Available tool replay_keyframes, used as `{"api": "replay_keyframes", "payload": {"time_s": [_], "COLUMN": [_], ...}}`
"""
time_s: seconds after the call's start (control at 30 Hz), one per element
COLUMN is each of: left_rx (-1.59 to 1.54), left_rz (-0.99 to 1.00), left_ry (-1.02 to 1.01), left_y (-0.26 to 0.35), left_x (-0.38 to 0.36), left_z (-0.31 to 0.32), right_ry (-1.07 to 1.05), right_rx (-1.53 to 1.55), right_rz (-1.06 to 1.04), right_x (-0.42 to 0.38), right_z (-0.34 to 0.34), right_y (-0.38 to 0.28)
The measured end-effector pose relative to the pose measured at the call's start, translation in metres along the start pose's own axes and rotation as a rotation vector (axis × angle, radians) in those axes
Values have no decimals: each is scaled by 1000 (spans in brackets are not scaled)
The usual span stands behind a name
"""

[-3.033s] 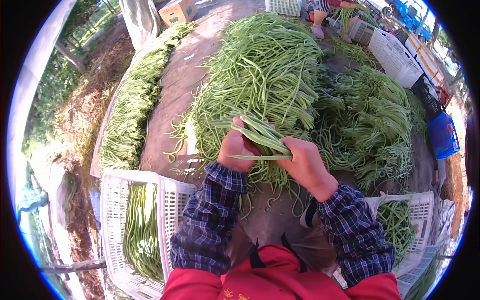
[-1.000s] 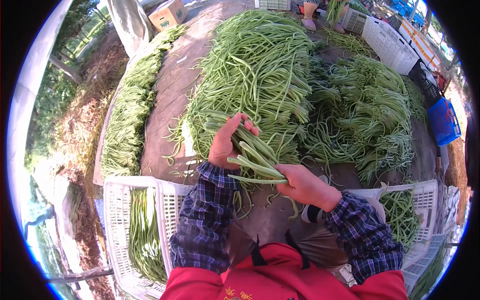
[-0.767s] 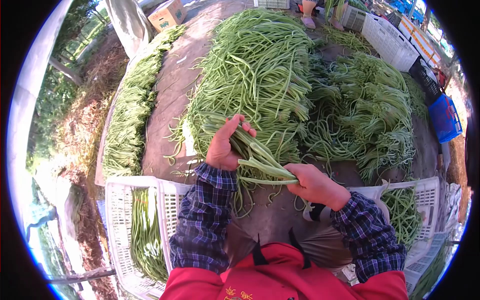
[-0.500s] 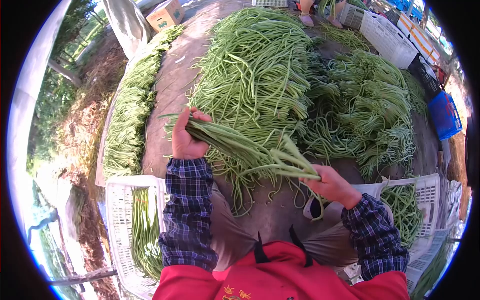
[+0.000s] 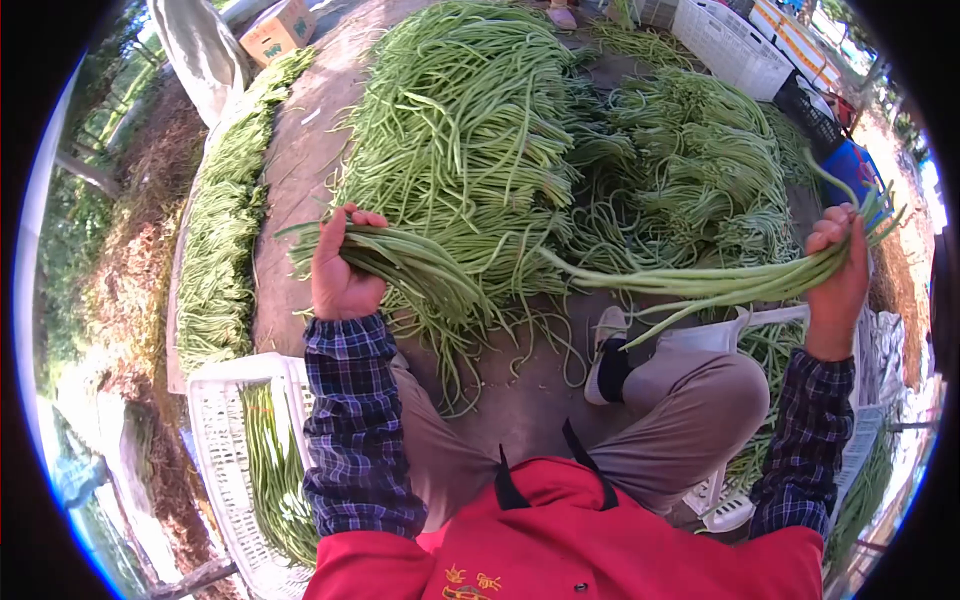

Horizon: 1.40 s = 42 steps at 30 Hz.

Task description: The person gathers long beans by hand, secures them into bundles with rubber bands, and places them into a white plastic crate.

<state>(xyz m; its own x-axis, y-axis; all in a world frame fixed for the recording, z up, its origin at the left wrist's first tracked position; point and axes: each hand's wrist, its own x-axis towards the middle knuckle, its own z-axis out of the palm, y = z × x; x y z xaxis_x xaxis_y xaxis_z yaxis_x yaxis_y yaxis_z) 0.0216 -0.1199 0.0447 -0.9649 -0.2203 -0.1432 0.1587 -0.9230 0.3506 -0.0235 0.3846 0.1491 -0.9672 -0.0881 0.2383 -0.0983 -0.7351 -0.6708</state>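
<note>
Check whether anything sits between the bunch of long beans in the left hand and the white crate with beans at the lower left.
Nothing visible blocks it. The left hand grips its bean bunch above the left knee, and the white crate lies open-topped just below and left.

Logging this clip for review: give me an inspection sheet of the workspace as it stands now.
Surface: bare ground, partly covered by beans.
Job's things: left bunch of long beans; right bunch of long beans stretched sideways.
Clutter: big bean pile; row of beans; white crate with beans; second white crate; cardboard box.
Grippers: left hand shut on left bunch; right hand shut on right bunch.
Cables: nothing seen.
Surroundings: blue crate, white crates.
</note>
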Motion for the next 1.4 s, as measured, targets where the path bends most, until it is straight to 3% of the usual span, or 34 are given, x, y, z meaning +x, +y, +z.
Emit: {"api": "replay_keyframes", "payload": {"time_s": [0.07, 0.1, 0.2, 0.23, 0.27, 0.3, 0.33, 0.43, 0.53, 0.6, 0.67, 0.7, 0.73, 0.8, 0.87, 0.9, 0.93, 1.0, 1.03, 1.07, 1.23, 1.37, 1.4], "left_rx": [27, 77, 126, 149, 143, 183, 208, 207, 207, 192, 289, 282, 262, 174, 153, 143, 131, 168, 190, 258, 559, 550, 541], "left_rz": [-10, -5, -60, -42, -77, -30, -87, -57, -123, -65, -78, -89, -99, -172, -177, -190, -206, -203, -220, -231, -262, -315, -305], "left_ry": [0, 6, 9, -1, -17, 17, -52, 17, -32, 25, -95, -140, -179, -177, -180, -192, -205, -237, -258, -291, -449, -433, -421], "left_y": [-6, -8, -9, -11, -11, -12, -6, -5, -9, -22, -25, -26, -29, -28, -25, -24, -23, -20, -18, -17, -24, -26, -24], "left_x": [-7, -8, -6, -5, -2, 1, 8, 19, 15, 1, -6, -6, -12, -15, -17, -20, -23, -27, -29, -31, -35, -27, -22], "left_z": [11, 12, 11, 10, 9, 7, -6, -16, -11, 13, 18, 17, 24, 26, 32, 39, 47, 61, 69, 76, 88, 68, 63], "right_ry": [-5, -153, -256, -183, -107, 80, 138, 373, 613, 850, 1030, 1003, 1105, 686, 544, 448, 430, 192, -15, -129, -700, -852, -866], "right_rx": [5, -136, -414, -438, -468, -692, -735, -809, -818, -844, -1001, -1222, -1659, -1995, -1780, -1584, -1484, -1340, -1373, -1194, -729, -471, -457], "right_rz": [-81, -70, -123, -137, -159, -261, -278, -285, -276, -246, -96, 144, 389, 253, 129, 23, 61, 107, 98, 126, 461, 447, 626], "right_x": [-6, -7, -18, -31, -45, -59, -68, -97, -126, -144, -168, -197, -193, -204, -150, -123, -84, -36, -22, -12, 9, 0, -6], "right_z": [1, -8, -31, -12, 17, 43, 45, 44, -14, -77, -159, -236, -237, -349, -340, -314, -214, -61, -22, 20, 114, 135, 139], "right_y": [-75, -122, -266, -278, -273, -258, -265, -270, -280, -271, -245, -260, -225, -229, -186, -160, -107, -29, -3, 28, 159, 255, 270]}}
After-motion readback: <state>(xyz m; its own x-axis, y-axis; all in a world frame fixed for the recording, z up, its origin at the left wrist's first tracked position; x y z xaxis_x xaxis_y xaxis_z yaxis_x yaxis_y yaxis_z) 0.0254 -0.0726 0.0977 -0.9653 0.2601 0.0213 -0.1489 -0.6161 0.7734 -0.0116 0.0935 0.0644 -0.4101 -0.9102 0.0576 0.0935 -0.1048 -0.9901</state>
